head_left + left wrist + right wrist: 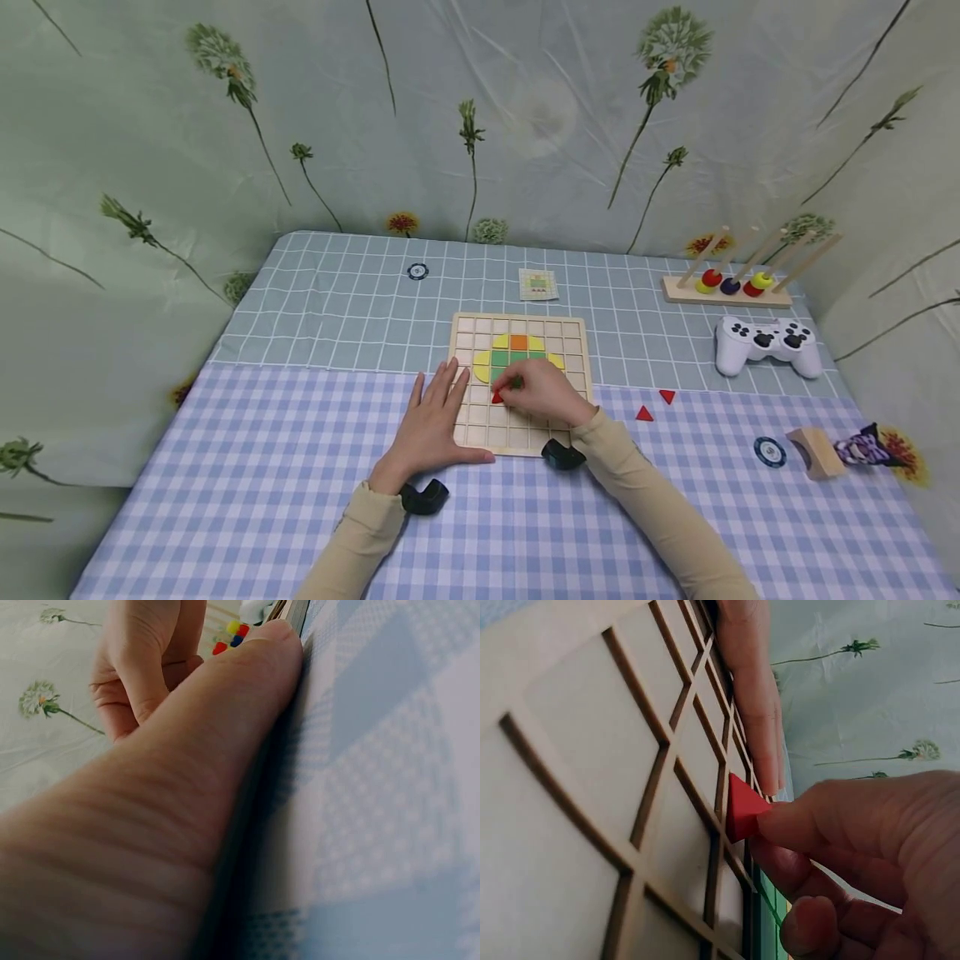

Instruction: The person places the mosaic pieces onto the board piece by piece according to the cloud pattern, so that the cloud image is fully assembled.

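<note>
My left hand (431,425) lies spread at the left edge of the wooden grid board (472,425), its fingers straight and its thumb along the front edge. Over the middle of the board, my right hand (540,387) pinches a red triangle (742,814) between thumb and fingertip, close over a square. Just beyond the fingers sit green squares (517,357), rounded yellow pieces (481,367) and an orange square (518,342), set in the grid. The right hand hides part of this pattern.
Two loose red triangles, one nearer (644,414) and one farther (667,397), lie right of the board. Behind it is a pattern card (538,284). Farther right are a peg stand (723,294), a white game controller (768,343), a poker chip (770,452), and an arched wooden block (821,454).
</note>
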Tool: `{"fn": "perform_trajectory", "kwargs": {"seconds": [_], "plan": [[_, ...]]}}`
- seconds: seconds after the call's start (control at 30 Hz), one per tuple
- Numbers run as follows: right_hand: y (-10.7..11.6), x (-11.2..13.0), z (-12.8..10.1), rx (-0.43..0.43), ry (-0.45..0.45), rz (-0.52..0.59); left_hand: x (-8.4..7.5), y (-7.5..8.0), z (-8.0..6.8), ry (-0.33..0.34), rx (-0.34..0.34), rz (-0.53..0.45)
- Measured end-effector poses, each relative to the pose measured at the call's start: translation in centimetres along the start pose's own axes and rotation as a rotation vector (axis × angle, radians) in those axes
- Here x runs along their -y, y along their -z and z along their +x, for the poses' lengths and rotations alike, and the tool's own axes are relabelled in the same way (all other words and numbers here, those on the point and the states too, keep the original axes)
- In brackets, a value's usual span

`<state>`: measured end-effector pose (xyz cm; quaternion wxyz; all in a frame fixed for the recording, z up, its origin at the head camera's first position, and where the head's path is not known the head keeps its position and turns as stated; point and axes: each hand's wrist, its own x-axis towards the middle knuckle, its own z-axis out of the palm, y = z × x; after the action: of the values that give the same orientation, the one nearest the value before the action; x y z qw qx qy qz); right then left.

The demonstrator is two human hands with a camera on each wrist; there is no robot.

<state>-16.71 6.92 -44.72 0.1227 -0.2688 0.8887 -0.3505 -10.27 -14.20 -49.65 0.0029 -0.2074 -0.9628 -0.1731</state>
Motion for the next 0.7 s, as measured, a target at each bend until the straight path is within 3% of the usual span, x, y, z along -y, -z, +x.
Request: {"fn": "perform_trajectory", "kwargs": {"seconds": [0.53, 0.7], "plan": [[-0.35, 0.01, -0.05, -0.057, -0.078, -0.038, -0.04, 0.08, -0.06, -0.005, -0.007, -0.015], [-0.27, -0.18, -0.59, -0.056, -0.023, -0.054, 0.01, 0.06, -0.12, -0.003, -0.006, -0.007]]}}
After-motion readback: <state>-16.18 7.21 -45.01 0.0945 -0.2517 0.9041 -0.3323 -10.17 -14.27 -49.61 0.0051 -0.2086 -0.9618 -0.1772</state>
